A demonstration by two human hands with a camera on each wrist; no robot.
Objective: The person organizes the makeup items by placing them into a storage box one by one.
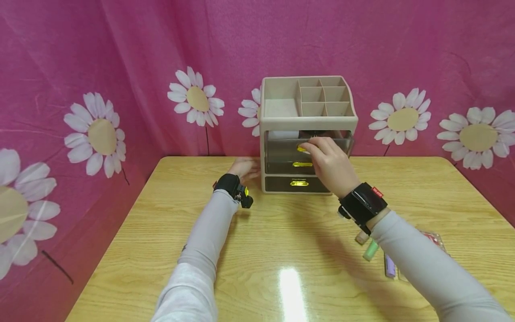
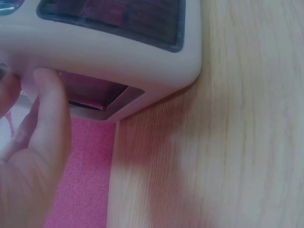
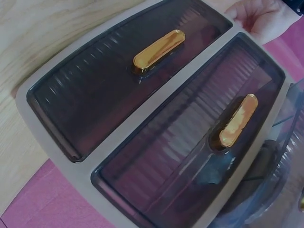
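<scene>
- My right hand [image 1: 331,167] pinches the golden handle [image 1: 300,149] of the pulled-out top drawer [image 1: 278,147].
- My left hand [image 1: 243,168], fingers uncurled, touches the left side of the beige organizer [image 1: 310,120].

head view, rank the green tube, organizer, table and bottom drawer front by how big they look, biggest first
1. table
2. organizer
3. bottom drawer front
4. green tube, as far as it shows

Head view looks down; close wrist views share the organizer [image 1: 309,123].
</scene>
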